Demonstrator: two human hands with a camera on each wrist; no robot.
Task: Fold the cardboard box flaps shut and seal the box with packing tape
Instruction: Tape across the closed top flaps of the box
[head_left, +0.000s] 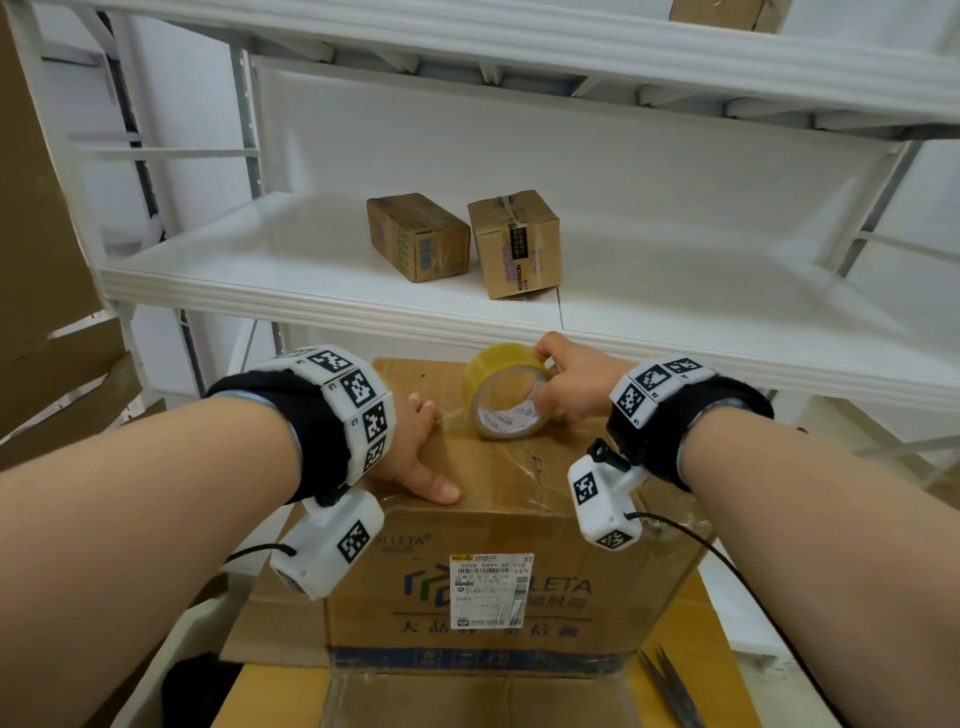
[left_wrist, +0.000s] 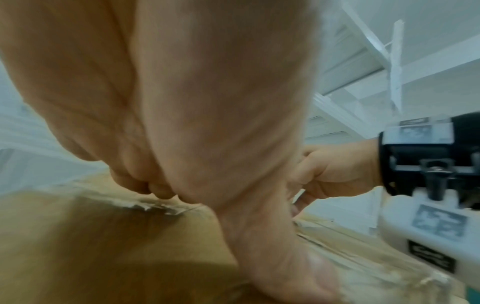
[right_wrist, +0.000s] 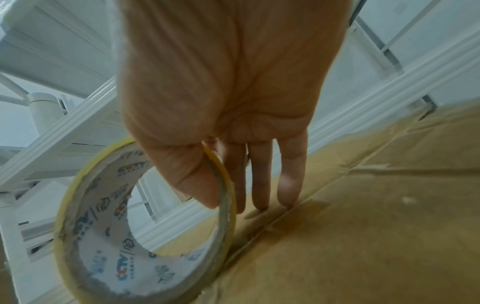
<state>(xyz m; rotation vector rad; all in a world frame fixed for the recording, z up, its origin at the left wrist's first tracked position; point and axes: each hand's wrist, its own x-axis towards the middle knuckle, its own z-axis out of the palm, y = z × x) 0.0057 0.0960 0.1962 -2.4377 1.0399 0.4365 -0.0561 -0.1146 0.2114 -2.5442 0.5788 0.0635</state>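
A large brown cardboard box (head_left: 395, 587) with a white shipping label stands in front of me, its top flaps folded down. My left hand (head_left: 415, 457) presses on the left part of the top, thumb stretched toward the front edge; in the left wrist view the left hand (left_wrist: 207, 123) touches the box (left_wrist: 103, 246) beside torn old tape. My right hand (head_left: 566, 374) pinches a yellowish tape roll (head_left: 493, 364) standing on edge at the far middle of the top. In the right wrist view the thumb of the right hand (right_wrist: 221, 92) grips the tape roll (right_wrist: 78, 216) while the other fingers reach the box (right_wrist: 363, 236) seam.
A white shelf edge (head_left: 623, 332) runs just beyond the box, low over my hands. Two small taped cartons (head_left: 418, 236) (head_left: 514, 249) sit on that shelf. Scissors (head_left: 670, 686) lie at the lower right. Flattened cardboard (head_left: 280, 623) lies under the box, more cardboard (head_left: 52, 364) stands at the left.
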